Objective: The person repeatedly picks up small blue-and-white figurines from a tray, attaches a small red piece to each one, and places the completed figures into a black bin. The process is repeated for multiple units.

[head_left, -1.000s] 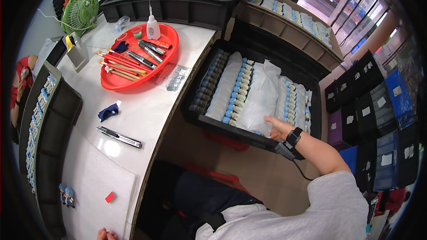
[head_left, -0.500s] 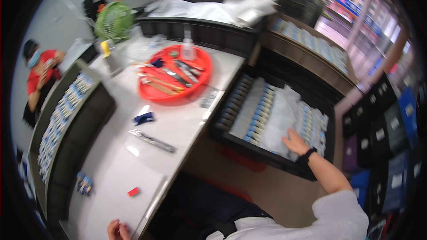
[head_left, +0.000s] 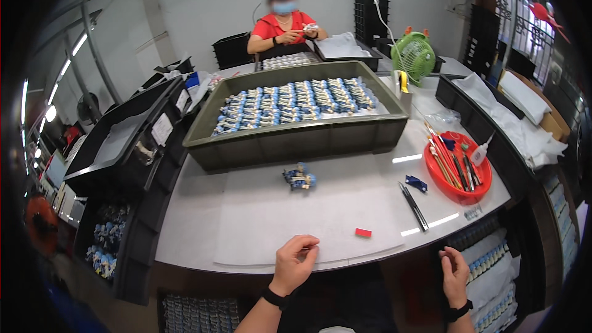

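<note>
My left hand (head_left: 296, 264) is at the table's near edge, its fingers curled in toward the thumb with nothing visible in them. Beside it on the white table lies a small red block (head_left: 363, 232). My right hand (head_left: 455, 274) hovers over the black crate at the lower right, fingers loosely bent and apart from the thumb, holding nothing. In that crate are rows of small blue-and-cream figurines (head_left: 487, 264) with white sheets between them. Farther in on the table, a few loose blue figurines (head_left: 300, 177) lie in a small cluster.
A large olive tray (head_left: 302, 132) full of figurines stands across the table's back. To the right are a red bowl (head_left: 459, 196) of brushes and tools, a dark pen-like tool (head_left: 413, 207) and a navy piece (head_left: 417, 183). Black crates flank the table; a co-worker (head_left: 285, 31) sits opposite.
The view has swung left from the right-hand crate to face the table. My right hand has drawn back from the white sheet in the crate. My left hand remains by the table's near edge.
</note>
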Action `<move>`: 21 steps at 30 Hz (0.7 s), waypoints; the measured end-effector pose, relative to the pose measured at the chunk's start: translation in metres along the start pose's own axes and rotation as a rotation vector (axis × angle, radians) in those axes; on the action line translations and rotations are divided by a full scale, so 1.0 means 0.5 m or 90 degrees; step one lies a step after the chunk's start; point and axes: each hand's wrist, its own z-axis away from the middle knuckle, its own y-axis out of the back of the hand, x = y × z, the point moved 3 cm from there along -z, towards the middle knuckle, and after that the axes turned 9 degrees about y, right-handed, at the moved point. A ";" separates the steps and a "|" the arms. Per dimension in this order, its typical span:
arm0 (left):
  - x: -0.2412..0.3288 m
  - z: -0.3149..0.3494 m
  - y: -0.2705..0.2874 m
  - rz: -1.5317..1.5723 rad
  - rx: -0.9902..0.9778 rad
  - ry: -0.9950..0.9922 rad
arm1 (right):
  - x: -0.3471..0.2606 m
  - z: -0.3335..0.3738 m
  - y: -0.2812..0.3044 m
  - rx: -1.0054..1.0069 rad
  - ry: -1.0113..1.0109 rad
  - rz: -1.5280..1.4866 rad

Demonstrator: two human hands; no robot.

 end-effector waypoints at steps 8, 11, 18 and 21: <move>0.017 0.004 0.009 -0.036 -0.056 0.044 | -0.192 -0.112 -0.268 -0.196 0.406 0.157; 0.102 0.012 0.039 -0.120 -0.142 0.057 | -0.183 -0.140 -0.299 -0.273 0.362 0.179; 0.171 -0.023 0.074 -0.265 -0.205 -0.019 | -0.152 -0.165 -0.272 -0.367 0.345 0.179; 0.153 -0.033 0.051 -0.292 -0.223 -0.041 | -0.158 -0.167 -0.248 -0.344 0.271 0.177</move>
